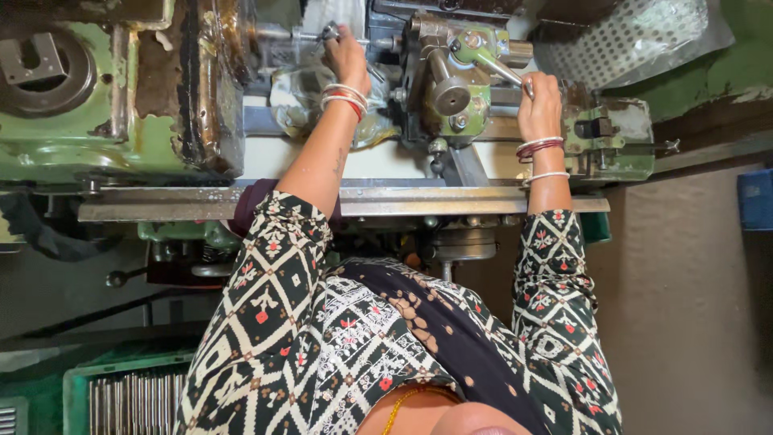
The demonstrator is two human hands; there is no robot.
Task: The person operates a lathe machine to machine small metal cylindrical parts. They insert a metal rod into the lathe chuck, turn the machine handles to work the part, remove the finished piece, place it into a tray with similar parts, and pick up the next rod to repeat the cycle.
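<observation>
Patterned sleeves lead up to the lathe, where the right hand (539, 101) is wrapped around a metal lever handle (501, 70) on the green carriage (451, 80) and the left hand (346, 52) pinches a small knob (328, 32) just beside it.

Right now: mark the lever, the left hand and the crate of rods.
lever (493, 66), head view, on the green arm near its hub.
left hand (348, 55), head view, on the back of the hand.
crate (76, 379), head view, on its green rim.
</observation>
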